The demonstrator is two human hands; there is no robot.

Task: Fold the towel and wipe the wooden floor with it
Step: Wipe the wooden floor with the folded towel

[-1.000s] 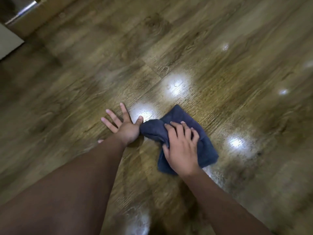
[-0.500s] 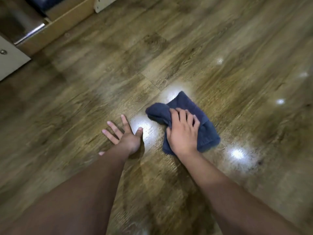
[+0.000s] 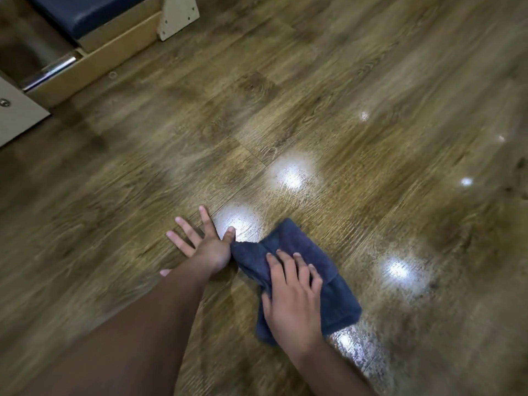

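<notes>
A folded dark blue towel (image 3: 308,258) lies bunched on the glossy wooden floor (image 3: 343,110) in the lower middle of the head view. My right hand (image 3: 294,298) presses flat on top of the towel, fingers spread over it and pointing away from me. My left hand (image 3: 205,244) rests palm down on the bare floor just left of the towel, fingers apart, its thumb touching the towel's left edge. Both forearms reach in from the bottom of the frame.
A low wooden furniture base (image 3: 114,52) with a blue cushion (image 3: 94,10) and a metal rail stands at the far left top. A white panel (image 3: 14,115) sits at the left edge. Bright light reflections and wet streaks mark the floor around the towel.
My right hand slid the towel away from me, then back toward me and to the left until it touches my left thumb again. My left hand stayed planted on the floor.
</notes>
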